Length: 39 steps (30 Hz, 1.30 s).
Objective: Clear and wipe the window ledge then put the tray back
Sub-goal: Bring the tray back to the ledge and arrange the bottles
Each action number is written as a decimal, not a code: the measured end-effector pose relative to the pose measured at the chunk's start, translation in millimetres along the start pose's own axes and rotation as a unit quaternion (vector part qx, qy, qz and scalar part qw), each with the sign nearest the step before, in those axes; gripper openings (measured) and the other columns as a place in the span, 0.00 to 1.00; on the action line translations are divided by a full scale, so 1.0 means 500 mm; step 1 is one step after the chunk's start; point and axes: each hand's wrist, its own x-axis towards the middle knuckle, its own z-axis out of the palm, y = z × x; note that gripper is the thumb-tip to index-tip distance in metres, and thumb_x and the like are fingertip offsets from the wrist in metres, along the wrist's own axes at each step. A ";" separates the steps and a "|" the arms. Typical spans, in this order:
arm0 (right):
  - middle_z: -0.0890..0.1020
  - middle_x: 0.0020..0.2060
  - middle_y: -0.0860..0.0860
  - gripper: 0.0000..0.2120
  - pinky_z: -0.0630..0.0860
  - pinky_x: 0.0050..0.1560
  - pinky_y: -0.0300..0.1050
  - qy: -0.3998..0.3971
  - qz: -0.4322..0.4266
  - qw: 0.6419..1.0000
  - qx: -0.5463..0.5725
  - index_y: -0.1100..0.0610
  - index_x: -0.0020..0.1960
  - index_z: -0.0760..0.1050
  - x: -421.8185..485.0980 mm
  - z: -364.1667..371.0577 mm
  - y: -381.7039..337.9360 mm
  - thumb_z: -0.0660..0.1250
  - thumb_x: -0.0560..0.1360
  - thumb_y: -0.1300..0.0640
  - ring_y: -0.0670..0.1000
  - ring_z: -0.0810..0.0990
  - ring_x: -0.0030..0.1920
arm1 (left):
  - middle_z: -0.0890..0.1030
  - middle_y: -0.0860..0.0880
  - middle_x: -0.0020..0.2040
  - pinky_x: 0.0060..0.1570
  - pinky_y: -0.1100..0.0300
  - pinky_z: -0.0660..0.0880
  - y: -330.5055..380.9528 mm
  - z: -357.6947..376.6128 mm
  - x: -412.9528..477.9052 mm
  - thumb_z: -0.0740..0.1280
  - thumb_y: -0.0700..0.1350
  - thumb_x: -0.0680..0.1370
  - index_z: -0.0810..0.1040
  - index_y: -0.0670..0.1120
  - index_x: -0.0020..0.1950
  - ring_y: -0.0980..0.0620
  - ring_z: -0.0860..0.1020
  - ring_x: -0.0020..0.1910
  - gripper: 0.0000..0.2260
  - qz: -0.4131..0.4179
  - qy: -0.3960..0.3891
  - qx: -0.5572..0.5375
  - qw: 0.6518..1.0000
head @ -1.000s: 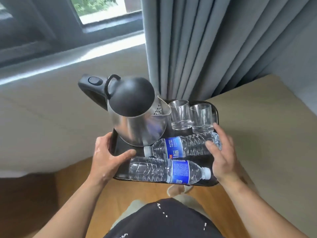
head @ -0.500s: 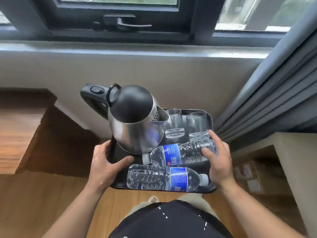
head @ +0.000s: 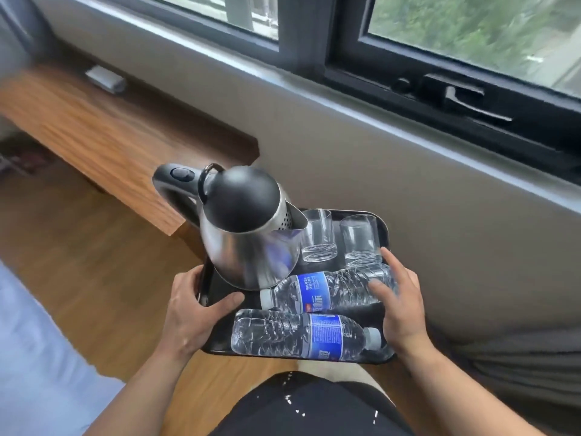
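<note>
tray [head: 385, 229]: we carry it in the air, level, in front of our waist, below the window ledge [head: 361, 105].
left hand [head: 191, 316]: clamped on the tray's left rim, thumb inside.
right hand [head: 401, 305]: clamped on the right rim, fingers spread over the upper bottle [head: 327, 292], likely to stop it rolling.
load: kettle [head: 248, 240] upright, two glasses [head: 317, 239] behind, lower bottle [head: 301, 336] lying flat.
surroundings: wooden bench [head: 103, 133] to the left with a small grey object [head: 105, 78]; nothing blocks the ledge.
</note>
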 end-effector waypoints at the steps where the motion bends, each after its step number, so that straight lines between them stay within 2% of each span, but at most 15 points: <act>1: 0.74 0.63 0.53 0.35 0.58 0.60 0.19 -0.014 -0.009 1.000 0.001 0.39 0.73 0.68 0.017 0.015 -0.011 0.61 0.66 0.34 0.27 0.66 0.61 | 0.73 0.54 0.57 0.49 0.63 0.70 -0.003 -0.012 0.001 0.69 0.82 0.49 0.74 0.55 0.64 0.61 0.75 0.56 0.51 -0.007 0.013 -0.001 1.000; 2: 0.74 0.63 0.53 0.36 0.58 0.60 0.19 -0.029 -0.020 0.999 0.000 0.40 0.73 0.69 0.034 0.031 -0.021 0.61 0.66 0.33 0.27 0.66 0.61 | 0.73 0.55 0.57 0.49 0.64 0.70 -0.009 -0.024 0.002 0.69 0.82 0.49 0.73 0.56 0.64 0.61 0.75 0.56 0.50 -0.016 0.027 0.000 1.000; 5: 0.74 0.62 0.54 0.38 0.58 0.59 0.20 -0.075 -0.052 0.996 -0.010 0.44 0.75 0.69 0.086 0.078 -0.048 0.60 0.67 0.32 0.29 0.66 0.61 | 0.74 0.55 0.57 0.54 0.56 0.72 -0.031 -0.057 0.013 0.71 0.81 0.51 0.74 0.54 0.66 0.56 0.76 0.58 0.51 -0.046 0.063 -0.003 0.997; 7: 0.75 0.61 0.54 0.38 0.58 0.59 0.20 -0.101 -0.066 0.993 -0.013 0.44 0.76 0.69 0.123 0.110 -0.065 0.60 0.67 0.32 0.29 0.66 0.61 | 0.74 0.55 0.57 0.55 0.54 0.73 -0.042 -0.075 0.022 0.71 0.81 0.51 0.74 0.55 0.67 0.55 0.77 0.58 0.50 -0.067 0.083 -0.015 0.994; 11: 0.74 0.61 0.54 0.36 0.59 0.58 0.19 -0.151 -0.088 0.985 -0.013 0.40 0.74 0.68 0.200 0.177 -0.106 0.61 0.67 0.32 0.29 0.67 0.61 | 0.76 0.57 0.58 0.54 0.55 0.73 -0.056 -0.102 0.048 0.72 0.80 0.52 0.74 0.64 0.61 0.60 0.77 0.58 0.42 -0.095 0.132 -0.037 0.986; 15: 0.73 0.62 0.52 0.33 0.59 0.58 0.20 -0.196 -0.103 0.975 -0.005 0.34 0.71 0.67 0.275 0.248 -0.156 0.62 0.66 0.32 0.31 0.67 0.63 | 0.76 0.55 0.57 0.54 0.54 0.74 -0.072 -0.122 0.085 0.71 0.80 0.54 0.77 0.57 0.64 0.65 0.74 0.57 0.44 -0.116 0.171 -0.022 0.978; 18: 0.73 0.63 0.52 0.32 0.60 0.60 0.22 -0.229 -0.122 0.966 -0.007 0.33 0.70 0.67 0.329 0.305 -0.189 0.62 0.66 0.32 0.33 0.67 0.65 | 0.76 0.57 0.59 0.59 0.47 0.75 -0.095 -0.136 0.114 0.71 0.81 0.54 0.76 0.56 0.65 0.58 0.76 0.59 0.47 -0.144 0.204 -0.032 0.968; 22: 0.73 0.63 0.53 0.35 0.59 0.60 0.21 -0.265 -0.146 0.953 -0.017 0.37 0.73 0.68 0.382 0.383 -0.227 0.62 0.67 0.31 0.30 0.65 0.63 | 0.76 0.57 0.63 0.64 0.45 0.74 -0.127 -0.170 0.151 0.71 0.80 0.54 0.74 0.55 0.68 0.52 0.76 0.63 0.48 -0.158 0.233 -0.038 0.959; 26: 0.74 0.63 0.54 0.36 0.59 0.60 0.20 -0.284 -0.162 0.945 -0.024 0.41 0.74 0.68 0.414 0.470 -0.268 0.62 0.67 0.32 0.28 0.65 0.63 | 0.78 0.54 0.62 0.64 0.43 0.75 -0.168 -0.223 0.195 0.74 0.78 0.56 0.75 0.55 0.66 0.52 0.78 0.62 0.45 -0.169 0.248 -0.058 0.952; 31: 0.74 0.61 0.53 0.33 0.59 0.58 0.20 -0.283 -0.160 0.945 -0.024 0.36 0.72 0.67 0.424 0.597 -0.328 0.62 0.67 0.32 0.30 0.67 0.62 | 0.81 0.53 0.60 0.59 0.41 0.78 -0.242 -0.332 0.265 0.78 0.72 0.62 0.77 0.55 0.65 0.50 0.79 0.61 0.37 -0.169 0.225 -0.050 0.958; 33: 0.74 0.61 0.52 0.33 0.59 0.58 0.20 -0.277 -0.160 0.947 -0.020 0.36 0.72 0.67 0.417 0.653 -0.352 0.62 0.68 0.32 0.30 0.67 0.62 | 0.82 0.52 0.60 0.58 0.40 0.78 -0.273 -0.390 0.297 0.78 0.71 0.63 0.77 0.54 0.66 0.50 0.80 0.61 0.38 -0.162 0.213 -0.047 0.963; 36: 0.75 0.62 0.51 0.35 0.59 0.60 0.21 -0.262 -0.158 0.952 -0.016 0.42 0.74 0.70 0.400 0.738 -0.390 0.62 0.68 0.33 0.30 0.67 0.63 | 0.80 0.53 0.59 0.59 0.42 0.77 -0.306 -0.480 0.342 0.77 0.73 0.61 0.77 0.56 0.65 0.50 0.79 0.61 0.38 -0.146 0.215 -0.046 0.965; 39: 0.77 0.63 0.48 0.34 0.60 0.62 0.23 -0.249 -0.153 0.956 -0.006 0.41 0.73 0.70 0.380 0.826 -0.433 0.63 0.69 0.34 0.31 0.67 0.64 | 0.79 0.54 0.59 0.60 0.45 0.77 -0.314 -0.577 0.387 0.77 0.73 0.59 0.78 0.56 0.64 0.53 0.79 0.59 0.38 -0.137 0.208 -0.054 0.967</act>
